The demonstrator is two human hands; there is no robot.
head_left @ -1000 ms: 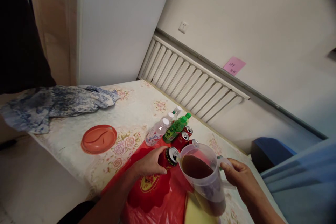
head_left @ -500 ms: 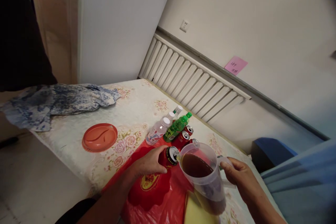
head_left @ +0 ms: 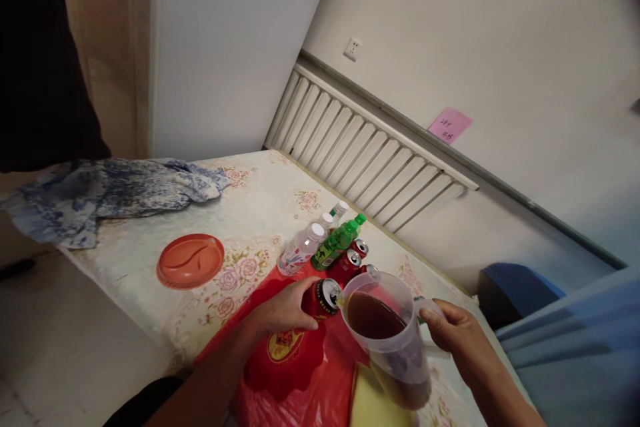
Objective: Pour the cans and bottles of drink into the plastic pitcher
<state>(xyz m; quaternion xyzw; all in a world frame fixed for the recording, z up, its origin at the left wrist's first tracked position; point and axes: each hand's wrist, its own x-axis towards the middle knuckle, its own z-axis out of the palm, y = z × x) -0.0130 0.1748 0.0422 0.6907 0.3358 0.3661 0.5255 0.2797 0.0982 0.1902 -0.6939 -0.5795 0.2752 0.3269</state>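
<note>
My left hand (head_left: 287,307) is wrapped round a red and black drink can (head_left: 325,298) with its tab opened. By its handle, my right hand (head_left: 450,327) grips a clear plastic measuring jug (head_left: 400,360), tilted so that its spout meets the can's top. Dark brown liquid (head_left: 375,315) fills part of the jug, and a thin pale stream shows at the spout. Beneath the can lies a red plastic bag (head_left: 320,380) with a yellow emblem. A yellow cloth or pad (head_left: 373,400) is under the jug.
Behind the can stand clear bottles (head_left: 300,248), green bottles (head_left: 336,243) and more red cans (head_left: 349,265). On the flowered tablecloth (head_left: 270,193) are an orange divided plate (head_left: 190,260) and a blue patterned cloth (head_left: 150,187). A radiator (head_left: 360,140) lines the wall; a blue curtain (head_left: 580,340) hangs right.
Hardly anything differs. Both hands, the can and the tilted jug keep their places, with only a very slight shift of the view.
</note>
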